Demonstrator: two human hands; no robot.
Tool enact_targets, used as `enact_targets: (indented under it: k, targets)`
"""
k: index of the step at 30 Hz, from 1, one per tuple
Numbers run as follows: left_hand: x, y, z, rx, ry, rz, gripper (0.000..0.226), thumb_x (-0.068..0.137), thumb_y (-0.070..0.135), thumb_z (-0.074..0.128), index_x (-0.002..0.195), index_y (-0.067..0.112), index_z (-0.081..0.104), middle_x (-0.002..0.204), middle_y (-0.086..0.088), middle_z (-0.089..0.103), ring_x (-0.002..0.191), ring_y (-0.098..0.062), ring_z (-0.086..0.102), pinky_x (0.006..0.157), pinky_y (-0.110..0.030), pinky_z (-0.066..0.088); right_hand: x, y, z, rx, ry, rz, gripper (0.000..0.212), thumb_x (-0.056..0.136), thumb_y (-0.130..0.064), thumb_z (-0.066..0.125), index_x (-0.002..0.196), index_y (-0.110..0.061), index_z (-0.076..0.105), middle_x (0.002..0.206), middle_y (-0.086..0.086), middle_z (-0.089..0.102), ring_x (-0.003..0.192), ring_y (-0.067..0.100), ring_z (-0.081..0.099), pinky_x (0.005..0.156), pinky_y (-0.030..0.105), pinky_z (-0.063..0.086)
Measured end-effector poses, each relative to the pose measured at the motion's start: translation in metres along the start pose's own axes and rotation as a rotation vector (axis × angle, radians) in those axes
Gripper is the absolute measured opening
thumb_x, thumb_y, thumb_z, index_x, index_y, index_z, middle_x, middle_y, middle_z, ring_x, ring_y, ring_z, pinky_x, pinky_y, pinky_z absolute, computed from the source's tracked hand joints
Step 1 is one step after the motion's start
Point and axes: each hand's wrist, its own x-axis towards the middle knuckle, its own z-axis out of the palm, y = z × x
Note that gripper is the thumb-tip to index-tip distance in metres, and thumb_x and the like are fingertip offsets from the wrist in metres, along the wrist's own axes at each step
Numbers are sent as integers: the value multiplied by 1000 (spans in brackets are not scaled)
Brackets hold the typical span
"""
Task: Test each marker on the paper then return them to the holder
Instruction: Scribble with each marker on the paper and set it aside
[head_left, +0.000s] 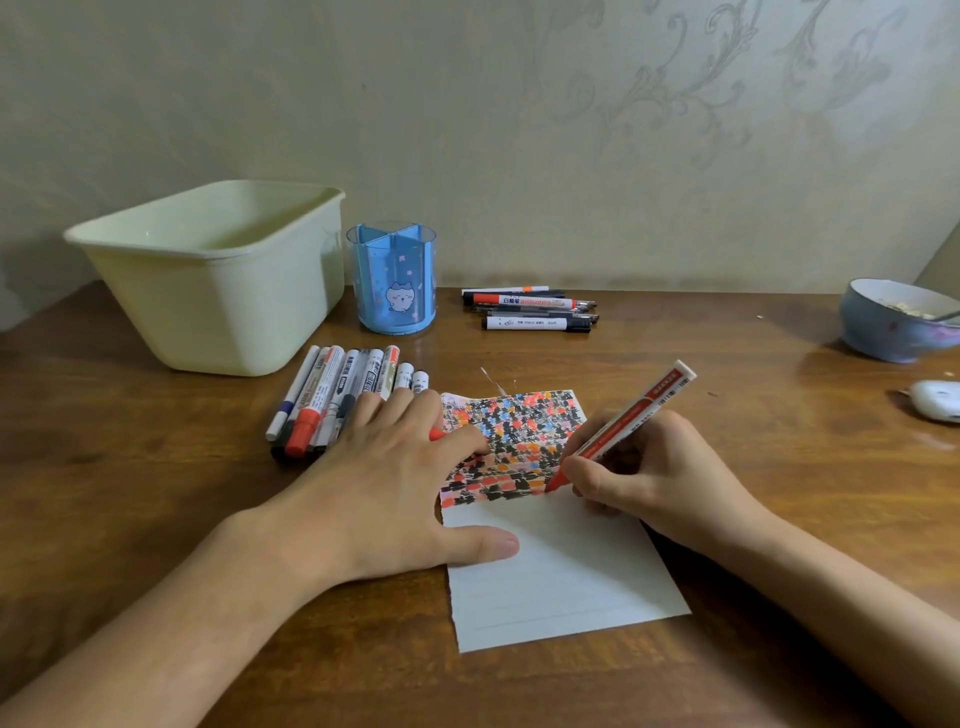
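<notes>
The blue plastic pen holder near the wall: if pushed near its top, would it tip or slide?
The blue translucent plastic pen holder looks empty, so probably light. It stands taller than wide, so a high push may tip it. A low push would likely slide it on the smooth wooden table.

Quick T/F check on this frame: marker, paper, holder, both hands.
1. The right hand grips a red marker with its tip on the paper. True.
2. The blue holder is full of markers. False: none show in it; markers lie on the table in a left pile and a far group.
3. The left hand rests on the paper's left edge. True.
4. The paper is blank. False: its upper part is covered in red, black and blue marks.
5. The cream bin stands right of the holder. False: left.
</notes>
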Motion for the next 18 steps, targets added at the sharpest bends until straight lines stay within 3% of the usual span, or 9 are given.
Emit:
enact_targets:
  k: [13,18]
  targets:
    - [0,0,0,0,-1,8,88,65,97,26,139,50,24,112,10,21,107,-11,19,104,-36,24,0,-4,1,-59,11,-17,4,86,-19,73,85,-20,69,74,-14,73,67,7,72,60,22,58]
    - [0,0,0,1,0,7,89,65,98,25,139,50,25,113,10,22,108,-12,21,103,-36,25,-1,-4,1,-23,22,-38,2,87,-18,71,86,-16,70,77,-10,74,67,13,72,60,27,60]
